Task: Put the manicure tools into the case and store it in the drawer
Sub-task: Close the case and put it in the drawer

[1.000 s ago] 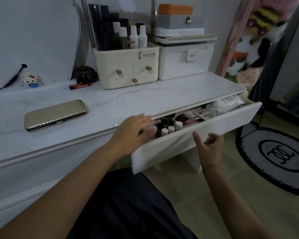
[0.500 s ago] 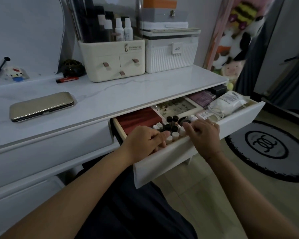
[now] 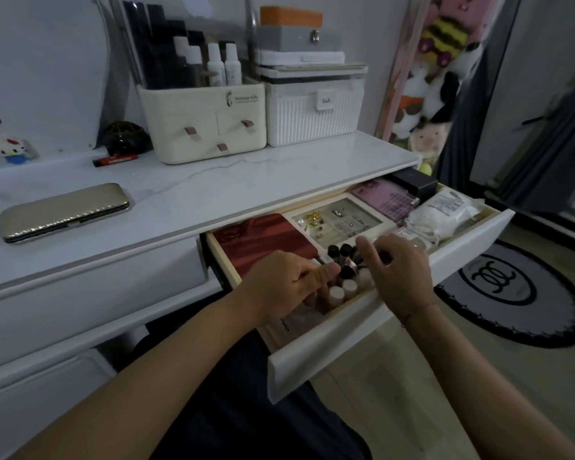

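The closed gold manicure case (image 3: 63,212) lies flat on the white marble tabletop (image 3: 246,180) at the left, apart from both hands. The white drawer (image 3: 395,322) under the tabletop is pulled far out. Both hands are inside its front part, among several small bottles (image 3: 342,287) with black and white caps. My left hand (image 3: 279,287) has its fingers curled down between the bottles and its thumb against a cap; whether it grips one is hidden. My right hand (image 3: 399,267) hovers over the black-capped bottles with loosely bent fingers. No loose manicure tools are visible.
The drawer also holds a red box (image 3: 266,244), a clear jewellery tray (image 3: 342,217), a pink pack (image 3: 385,197), a black box (image 3: 412,184) and a white bag (image 3: 442,214). A cream organiser (image 3: 203,127) and a ribbed white box (image 3: 312,117) stand at the back. A round rug (image 3: 512,293) lies on the floor.
The drawer has slid much further out, and its contents now show. My right hand moved from below the drawer front into the drawer, next to my left hand among the bottles.
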### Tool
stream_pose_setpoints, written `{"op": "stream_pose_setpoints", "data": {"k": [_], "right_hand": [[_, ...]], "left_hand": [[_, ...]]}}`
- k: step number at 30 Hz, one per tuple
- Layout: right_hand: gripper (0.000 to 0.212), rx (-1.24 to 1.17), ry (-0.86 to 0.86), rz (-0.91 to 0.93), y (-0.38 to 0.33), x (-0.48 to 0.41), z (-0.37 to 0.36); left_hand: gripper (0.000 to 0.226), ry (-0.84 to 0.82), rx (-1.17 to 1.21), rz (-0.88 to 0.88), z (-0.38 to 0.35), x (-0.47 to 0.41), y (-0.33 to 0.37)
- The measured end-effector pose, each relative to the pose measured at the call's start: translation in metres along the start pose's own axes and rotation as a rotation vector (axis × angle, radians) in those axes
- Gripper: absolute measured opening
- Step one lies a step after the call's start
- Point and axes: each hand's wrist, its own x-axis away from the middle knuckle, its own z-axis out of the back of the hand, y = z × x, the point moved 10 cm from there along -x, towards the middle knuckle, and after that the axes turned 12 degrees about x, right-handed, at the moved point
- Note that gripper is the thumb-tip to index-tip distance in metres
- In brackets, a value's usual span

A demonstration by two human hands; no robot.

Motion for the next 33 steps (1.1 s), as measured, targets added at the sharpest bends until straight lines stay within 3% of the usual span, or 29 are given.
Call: {"op": "stream_pose_setpoints", "data": {"k": [5,9,14,17,19,27,33], "right_hand": [[0.042,-0.331,-0.086,0.116,-0.081,-0.04,-0.017],[0.059,-0.501,-0.39,0.243,-0.178,-0.06,-0.075],[0.066,-0.593,-0.718,0.364,-0.289,-0.056,-0.134],[0.069,-0.586,-0.777,0.346,-0.33,-0.06,-0.163],[0.067,-0.595,-0.774,0.302,-0.347,-0.068,-0.178],[0.064,-0.573,-0.705,0.209,-0.362,-0.079,-0.202],[0.061,-0.673,-0.661,0.06,-0.316,-0.097,-0.192]], "left_hand": [[0.073,0.34,-0.109,0.096,0.101,0.016,-0.036],[0.048,0.571,-0.193,0.157,0.188,0.056,-0.062],[0.051,0.895,-0.292,0.438,0.287,0.139,-0.114],[0.071,0.922,-0.242,0.63,0.314,0.179,-0.141],[0.066,0.899,-0.147,0.706,0.319,0.191,-0.152],[0.068,0.915,0.061,0.653,0.316,0.178,-0.15],[0.074,0.914,0.235,0.602,0.285,0.139,-0.137]]}}
